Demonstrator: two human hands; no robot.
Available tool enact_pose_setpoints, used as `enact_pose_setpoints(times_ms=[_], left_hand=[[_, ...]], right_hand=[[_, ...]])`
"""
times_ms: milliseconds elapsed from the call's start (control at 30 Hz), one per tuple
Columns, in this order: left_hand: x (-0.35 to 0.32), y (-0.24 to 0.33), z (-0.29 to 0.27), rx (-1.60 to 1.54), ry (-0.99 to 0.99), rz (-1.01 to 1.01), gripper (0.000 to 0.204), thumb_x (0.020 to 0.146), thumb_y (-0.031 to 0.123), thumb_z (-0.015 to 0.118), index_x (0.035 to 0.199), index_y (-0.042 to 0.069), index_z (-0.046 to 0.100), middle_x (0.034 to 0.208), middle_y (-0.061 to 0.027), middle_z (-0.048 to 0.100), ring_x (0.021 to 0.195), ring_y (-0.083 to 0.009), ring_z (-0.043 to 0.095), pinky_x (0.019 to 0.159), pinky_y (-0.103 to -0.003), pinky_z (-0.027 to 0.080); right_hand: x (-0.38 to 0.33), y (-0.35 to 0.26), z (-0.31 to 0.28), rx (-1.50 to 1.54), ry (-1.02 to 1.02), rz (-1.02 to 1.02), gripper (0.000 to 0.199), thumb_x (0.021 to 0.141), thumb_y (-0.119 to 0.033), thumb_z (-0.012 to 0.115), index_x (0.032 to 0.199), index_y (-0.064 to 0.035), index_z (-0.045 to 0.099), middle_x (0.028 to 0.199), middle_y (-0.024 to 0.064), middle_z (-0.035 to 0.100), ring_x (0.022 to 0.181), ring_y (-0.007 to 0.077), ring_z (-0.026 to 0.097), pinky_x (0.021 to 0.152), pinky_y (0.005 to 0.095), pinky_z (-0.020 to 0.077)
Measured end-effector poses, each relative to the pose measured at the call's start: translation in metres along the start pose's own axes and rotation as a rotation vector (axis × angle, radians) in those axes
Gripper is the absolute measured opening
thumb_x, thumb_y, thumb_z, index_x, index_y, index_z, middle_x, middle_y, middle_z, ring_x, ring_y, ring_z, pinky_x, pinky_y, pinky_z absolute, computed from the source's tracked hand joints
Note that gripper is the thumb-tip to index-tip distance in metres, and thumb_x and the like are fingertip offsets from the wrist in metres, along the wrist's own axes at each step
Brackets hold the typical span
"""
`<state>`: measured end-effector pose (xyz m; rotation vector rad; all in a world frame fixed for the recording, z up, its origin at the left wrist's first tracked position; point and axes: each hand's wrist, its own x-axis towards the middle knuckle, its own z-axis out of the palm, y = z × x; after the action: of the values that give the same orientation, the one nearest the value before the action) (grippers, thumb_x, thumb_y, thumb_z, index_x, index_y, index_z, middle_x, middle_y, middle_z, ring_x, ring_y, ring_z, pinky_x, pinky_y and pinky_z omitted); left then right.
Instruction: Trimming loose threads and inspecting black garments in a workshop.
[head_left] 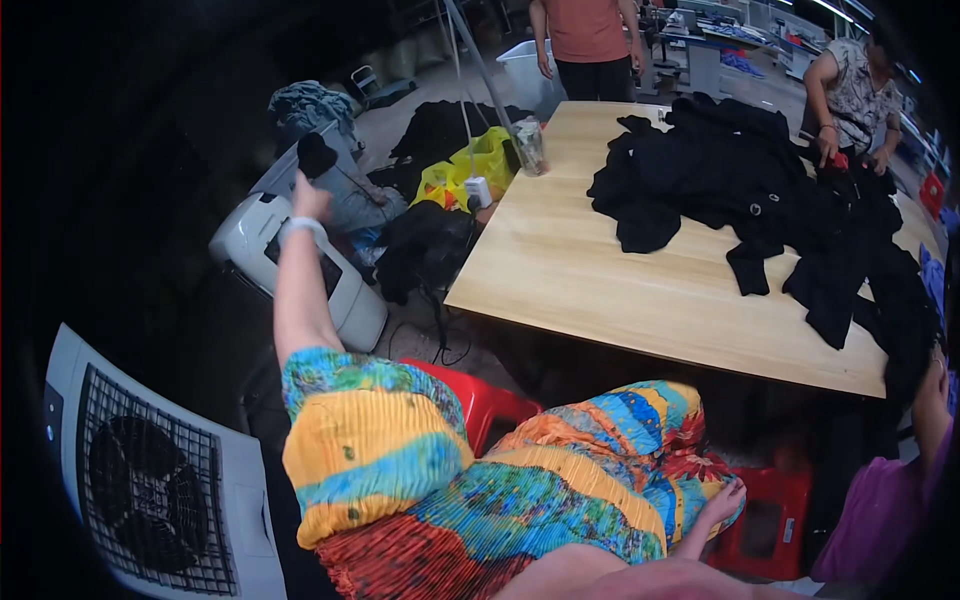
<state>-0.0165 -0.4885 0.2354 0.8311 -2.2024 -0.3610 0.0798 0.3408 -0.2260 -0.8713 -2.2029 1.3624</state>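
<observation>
My left arm is stretched out to the far left, above a white appliance. A small dark piece of cloth (316, 155) stands up from the fingers of my left hand (311, 203), which look closed on its lower end. My right hand (722, 503) rests on the knee of my colourful pleated dress (560, 480), its fingers loosely extended and nothing seen in them. Black garments (700, 170) lie heaped on the wooden table (560, 255) ahead, apart from both hands.
A white air cooler (150, 480) stands at left, another white appliance (345, 300) beyond it. Red stools (480, 400) are by my legs. A yellow bag (485, 160) and dark cloth lie left of the table. Co-workers (855, 100) are at the far side and right, one in a purple sleeve (880, 510).
</observation>
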Motion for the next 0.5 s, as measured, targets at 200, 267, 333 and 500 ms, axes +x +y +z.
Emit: enact_pose_setpoints(times_ms=[200, 267, 333, 500], left_hand=[[0.001, 0.121, -0.076, 0.012, -0.036, -0.377, 0.091, 0.063, -0.008, 0.049, 0.135, 0.011, -0.003, 0.067, -0.0130, 0.052, 0.044, -0.0149, 0.049, 0.037, -0.028, 0.039], [0.005, 0.123, -0.074, 0.090, -0.128, -0.400, 0.091, 0.065, -0.008, 0.049, 0.135, 0.012, -0.006, 0.065, -0.0128, 0.052, 0.043, -0.0147, 0.048, 0.038, -0.027, 0.040], [0.007, 0.131, -0.071, 0.142, -0.152, -0.380, 0.091, 0.066, -0.008, 0.050, 0.135, 0.012, -0.006, 0.065, -0.0130, 0.052, 0.043, -0.0150, 0.047, 0.039, -0.027, 0.040], [0.027, 0.127, -0.057, 0.265, -0.192, -0.349, 0.088, 0.069, -0.009, 0.049, 0.135, 0.012, -0.005, 0.066, -0.0142, 0.052, 0.046, -0.0148, 0.049, 0.041, -0.028, 0.040]], right_hand=[[0.001, -0.004, -0.007, -0.137, 0.063, -0.067, 0.026, 0.086, -0.021, 0.045, 0.096, 0.0015, 0.052, 0.089, 0.0150, 0.058, 0.081, 0.0255, 0.057, 0.069, 0.0326, 0.0442], [0.001, -0.001, -0.008, -0.161, 0.092, -0.111, 0.026, 0.086, -0.022, 0.045, 0.096, 0.0015, 0.052, 0.089, 0.0155, 0.058, 0.081, 0.0259, 0.057, 0.068, 0.0328, 0.0440], [0.003, 0.004, -0.008, -0.121, 0.052, -0.038, 0.027, 0.086, -0.022, 0.045, 0.096, 0.0021, 0.052, 0.089, 0.0155, 0.058, 0.080, 0.0253, 0.057, 0.067, 0.0323, 0.0443], [-0.001, -0.006, -0.008, -0.045, 0.038, -0.018, 0.028, 0.086, -0.021, 0.045, 0.099, 0.0031, 0.050, 0.091, 0.0153, 0.058, 0.080, 0.0242, 0.058, 0.068, 0.0307, 0.0452]])
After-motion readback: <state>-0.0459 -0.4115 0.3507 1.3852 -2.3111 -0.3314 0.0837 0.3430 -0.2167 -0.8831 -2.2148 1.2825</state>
